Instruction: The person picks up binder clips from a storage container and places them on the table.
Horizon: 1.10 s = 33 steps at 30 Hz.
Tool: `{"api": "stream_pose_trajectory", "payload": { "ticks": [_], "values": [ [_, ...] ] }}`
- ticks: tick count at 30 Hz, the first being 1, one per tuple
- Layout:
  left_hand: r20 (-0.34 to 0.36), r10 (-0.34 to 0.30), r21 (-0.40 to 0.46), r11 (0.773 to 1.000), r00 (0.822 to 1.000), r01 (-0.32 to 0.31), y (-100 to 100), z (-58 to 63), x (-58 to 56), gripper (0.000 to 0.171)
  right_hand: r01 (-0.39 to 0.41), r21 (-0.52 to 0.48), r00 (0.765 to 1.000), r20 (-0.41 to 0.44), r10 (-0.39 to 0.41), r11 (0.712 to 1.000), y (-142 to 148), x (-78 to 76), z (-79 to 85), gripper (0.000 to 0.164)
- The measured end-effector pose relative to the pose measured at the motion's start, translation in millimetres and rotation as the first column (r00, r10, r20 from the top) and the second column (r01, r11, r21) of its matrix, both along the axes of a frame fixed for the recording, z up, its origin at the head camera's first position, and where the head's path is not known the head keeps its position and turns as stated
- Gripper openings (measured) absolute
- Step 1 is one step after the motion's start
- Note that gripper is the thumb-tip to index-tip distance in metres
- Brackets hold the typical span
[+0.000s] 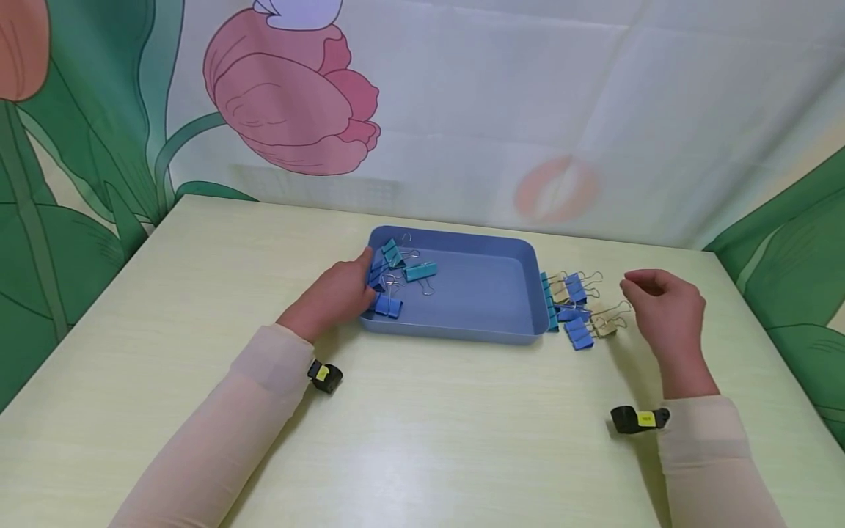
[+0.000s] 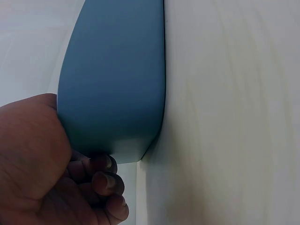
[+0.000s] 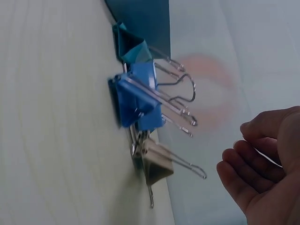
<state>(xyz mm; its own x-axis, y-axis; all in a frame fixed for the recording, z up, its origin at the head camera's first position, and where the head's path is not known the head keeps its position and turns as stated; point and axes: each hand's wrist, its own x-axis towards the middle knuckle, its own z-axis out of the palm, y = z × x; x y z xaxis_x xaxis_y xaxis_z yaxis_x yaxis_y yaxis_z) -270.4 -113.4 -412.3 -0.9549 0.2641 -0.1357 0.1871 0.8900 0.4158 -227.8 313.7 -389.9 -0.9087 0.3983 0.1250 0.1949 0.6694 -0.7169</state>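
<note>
My left hand (image 1: 338,292) grips the left end of a blue tray (image 1: 462,334), its thumb at the rim and its fingers curled against the outer wall in the left wrist view. Inside that end lie several binder clips, among them a teal binder clip (image 1: 419,272) and a blue binder clip (image 1: 387,306). My right hand (image 1: 670,308) hovers to the right of a pile of binder clips, fingers loosely bent with nothing between them. The pile holds blue, teal and cream clips, such as a cream binder clip (image 3: 155,161) with its wire handles spread, nearest the right hand.
The pile sits against the tray's right wall on a pale wooden table (image 1: 422,433). Behind the table's far edge hangs a white curtain (image 1: 462,95) printed with flowers and leaves. Each wrist wears a small black camera (image 1: 326,376).
</note>
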Motion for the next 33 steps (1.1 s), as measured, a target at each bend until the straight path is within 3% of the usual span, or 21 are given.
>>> {"api": "stream_pose_trajectory", "payload": {
  "ticks": [12,21,33],
  "values": [
    [-0.006,-0.007,0.001,1.000,1.000,0.007,0.2,2.3,1.9,0.071,-0.110,-0.117,0.989,-0.107,0.098,0.987,-33.6,-0.4,8.0,0.038],
    [0.006,0.004,0.002,1.000,1.000,-0.004,0.6,1.9,1.2,0.071,-0.202,-0.177,0.974,-0.140,0.178,0.963,-61.8,-3.6,10.2,0.036],
    [0.012,0.003,-0.002,1.000,1.000,-0.003,0.1,1.4,-0.3,0.071,-0.301,-0.160,0.944,-0.192,0.270,0.940,-88.3,-10.3,10.0,0.035]
  ]
}}
